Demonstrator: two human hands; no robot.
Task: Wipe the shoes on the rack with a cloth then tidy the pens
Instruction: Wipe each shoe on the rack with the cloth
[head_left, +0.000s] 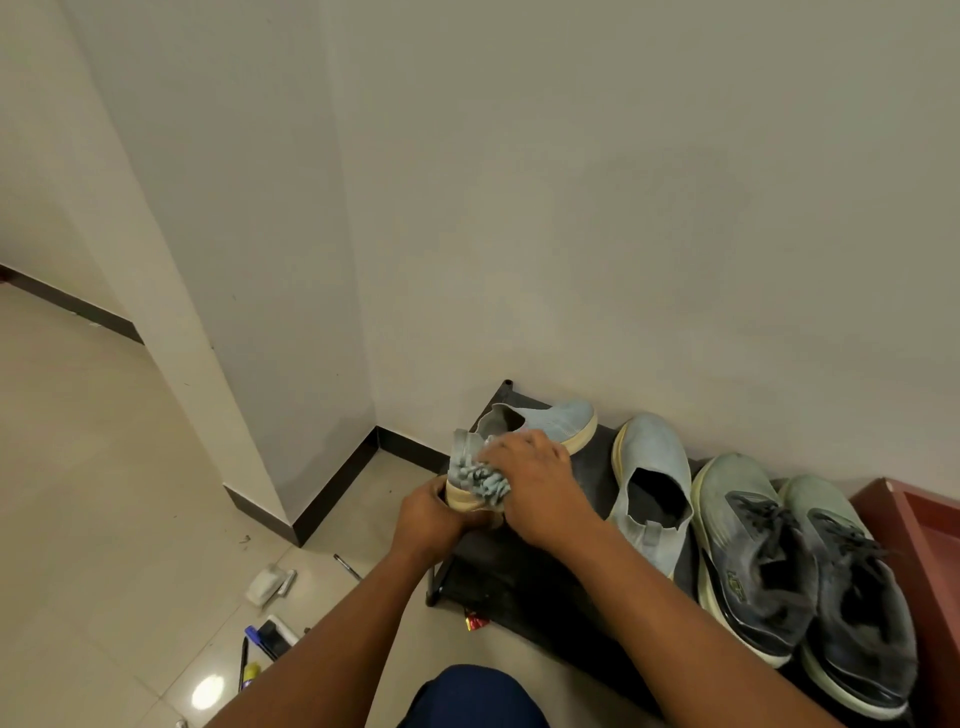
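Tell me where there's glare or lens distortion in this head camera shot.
Head view: a bright glare spot on the floor tile at lower left; wide-angle bending curves the wall corner; the hands, cloth and shoes look slightly soft.

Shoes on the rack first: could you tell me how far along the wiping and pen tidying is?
Nothing visibly finished. In hand: the left hand holds a light blue slip-on while the right hand rubs it with the cloth. Left: its mate, the dark laced pair, and the pens scattered on the floor.
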